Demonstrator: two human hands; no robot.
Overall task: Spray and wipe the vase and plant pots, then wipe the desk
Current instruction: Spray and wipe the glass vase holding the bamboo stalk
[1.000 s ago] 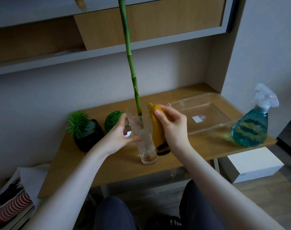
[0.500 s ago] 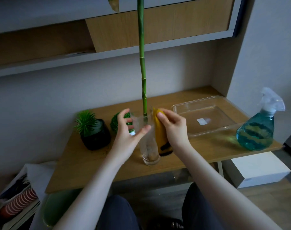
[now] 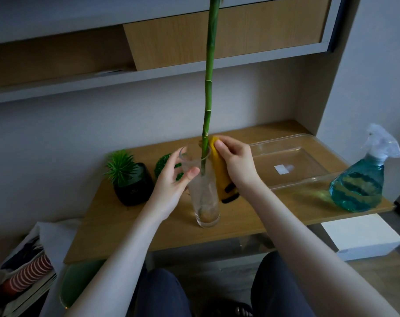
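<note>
On the bench [image 3: 251,216] below both grips, the tall glass vase [image 3: 205,202] stands upright with its green stalk [image 3: 209,88], the left grip [image 3: 171,181] curled round its upper wall and the right grip [image 3: 237,163] pinching a yellow cloth [image 3: 221,179] against its far side; a firm steadying hold during downward strokes should stop it tipping.

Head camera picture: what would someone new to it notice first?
A tall green stalk rises up the middle of the picture from a glass vase near the desk's front edge. The left hand grips the vase near its rim, and the right hand holds a yellow cloth against its right side. A blue spray bottle stands at the desk's far right.
</note>
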